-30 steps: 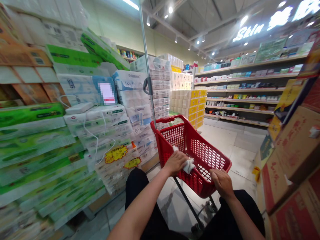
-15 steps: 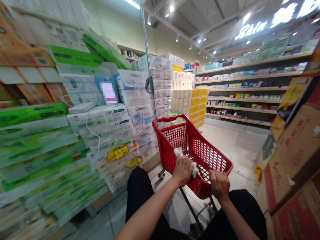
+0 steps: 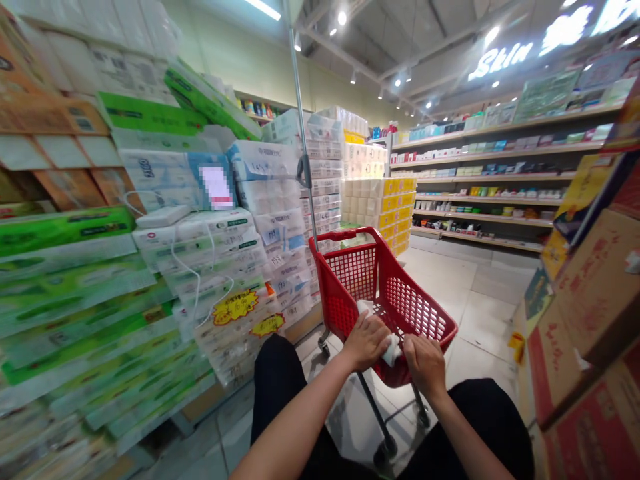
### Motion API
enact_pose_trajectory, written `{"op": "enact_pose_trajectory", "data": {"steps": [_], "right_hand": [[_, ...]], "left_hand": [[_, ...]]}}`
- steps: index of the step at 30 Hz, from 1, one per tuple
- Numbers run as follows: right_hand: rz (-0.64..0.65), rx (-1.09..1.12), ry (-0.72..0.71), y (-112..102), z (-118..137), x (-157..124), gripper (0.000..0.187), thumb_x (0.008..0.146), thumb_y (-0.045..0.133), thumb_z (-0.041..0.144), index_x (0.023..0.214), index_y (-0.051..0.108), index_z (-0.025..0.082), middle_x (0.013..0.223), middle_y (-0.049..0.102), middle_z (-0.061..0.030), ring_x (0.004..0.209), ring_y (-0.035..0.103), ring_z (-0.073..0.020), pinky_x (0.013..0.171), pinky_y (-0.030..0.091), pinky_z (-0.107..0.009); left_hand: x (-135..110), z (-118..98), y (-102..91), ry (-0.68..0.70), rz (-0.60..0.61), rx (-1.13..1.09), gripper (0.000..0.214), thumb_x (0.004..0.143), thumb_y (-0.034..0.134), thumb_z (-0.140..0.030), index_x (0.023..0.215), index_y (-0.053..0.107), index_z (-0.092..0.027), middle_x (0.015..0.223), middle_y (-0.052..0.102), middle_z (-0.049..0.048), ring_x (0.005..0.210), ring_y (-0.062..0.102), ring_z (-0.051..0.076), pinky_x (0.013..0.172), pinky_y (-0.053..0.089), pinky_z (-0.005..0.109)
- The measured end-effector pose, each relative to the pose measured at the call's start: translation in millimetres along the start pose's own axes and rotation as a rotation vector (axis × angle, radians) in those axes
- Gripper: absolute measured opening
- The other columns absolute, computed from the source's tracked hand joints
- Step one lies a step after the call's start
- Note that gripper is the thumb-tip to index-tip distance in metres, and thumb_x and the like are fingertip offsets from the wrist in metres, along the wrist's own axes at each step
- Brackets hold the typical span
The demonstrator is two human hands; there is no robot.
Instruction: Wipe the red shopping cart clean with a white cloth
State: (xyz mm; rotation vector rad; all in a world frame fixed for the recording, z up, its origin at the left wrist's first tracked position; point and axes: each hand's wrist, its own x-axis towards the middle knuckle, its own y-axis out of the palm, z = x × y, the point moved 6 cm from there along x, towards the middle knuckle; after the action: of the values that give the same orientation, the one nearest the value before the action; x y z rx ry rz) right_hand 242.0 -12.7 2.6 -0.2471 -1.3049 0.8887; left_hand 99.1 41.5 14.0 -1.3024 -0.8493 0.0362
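A red plastic shopping cart (image 3: 415, 303) with lattice walls stands in front of me, between my knees. My left hand (image 3: 367, 343) is closed around a white cloth (image 3: 393, 350) and presses it on the cart's near rim. One end of the cloth shows above my fingers, another below the knuckles. My right hand (image 3: 425, 363) grips the near right corner of the cart's rim, with the fingers curled over it. From the cart's far left corner rises a metal pole (image 3: 300, 100) with a grey clip. The cart's basket holds nothing that I can see.
Stacked tissue packs (image 3: 200, 253) rise close on the left, bearing a white cable and yellow price tags (image 3: 235, 307). Cardboard boxes (image 3: 595, 293) stand close on the right. Shelves of small goods (image 3: 490, 170) line the back, beyond a tiled floor (image 3: 470, 280).
The cart has turned slightly; its near right corner has shifted left and its pole right. My right hand has moved left with the rim, and my left hand slightly right with the cloth.
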Motion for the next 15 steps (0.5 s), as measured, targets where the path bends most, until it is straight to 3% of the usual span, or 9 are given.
{"op": "enact_pose_trajectory", "data": {"steps": [7, 10, 12, 15], "right_hand": [[0.066, -0.013, -0.114, 16.3, 35.0, 12.1, 0.031, 0.098, 0.031, 0.028, 0.085, 0.057, 0.021, 0.078, 0.062, -0.0032, 0.076, 0.054, -0.0171, 0.073, 0.033, -0.032], [0.172, -0.013, -0.233, 16.0, 42.1, 14.3, 0.026, 0.097, 0.037, 0.034, 0.088, 0.058, 0.022, 0.083, 0.064, -0.0033, 0.078, 0.055, -0.0168, 0.074, 0.034, -0.031], [0.251, -0.024, -0.327, 10.7, 34.6, 16.5, 0.023, 0.094, 0.045, 0.042, 0.094, 0.059, 0.023, 0.087, 0.066, -0.0033, 0.082, 0.057, -0.0175, 0.077, 0.035, -0.032], [0.288, -0.096, -0.363, -4.9, 1.9, 26.3, 0.028, 0.088, 0.054, 0.051, 0.089, 0.060, 0.024, 0.083, 0.066, -0.0023, 0.083, 0.058, -0.0187, 0.082, 0.037, -0.035]], "left_hand": [[0.6, 37.9, -11.7, -0.152, -0.012, -0.064, 0.029, 0.099, 0.029, -0.027, 0.102, 0.058, -0.022, 0.109, 0.059, 0.0012, 0.114, 0.048, 0.017, 0.116, 0.021, 0.044], [-0.4, 50.7, -15.2, -0.183, -0.008, -0.094, 0.029, 0.098, 0.029, -0.026, 0.097, 0.058, -0.021, 0.107, 0.059, 0.0024, 0.111, 0.050, 0.018, 0.114, 0.024, 0.046], [-1.5, 59.1, -16.2, -0.177, 0.009, -0.131, 0.029, 0.097, 0.030, -0.026, 0.096, 0.059, -0.021, 0.109, 0.059, 0.0033, 0.114, 0.049, 0.018, 0.114, 0.025, 0.045], [-3.0, 71.2, -17.4, -0.150, 0.044, -0.183, 0.032, 0.098, 0.029, -0.027, 0.097, 0.060, -0.021, 0.112, 0.059, 0.0042, 0.122, 0.045, 0.019, 0.113, 0.027, 0.043]]}}
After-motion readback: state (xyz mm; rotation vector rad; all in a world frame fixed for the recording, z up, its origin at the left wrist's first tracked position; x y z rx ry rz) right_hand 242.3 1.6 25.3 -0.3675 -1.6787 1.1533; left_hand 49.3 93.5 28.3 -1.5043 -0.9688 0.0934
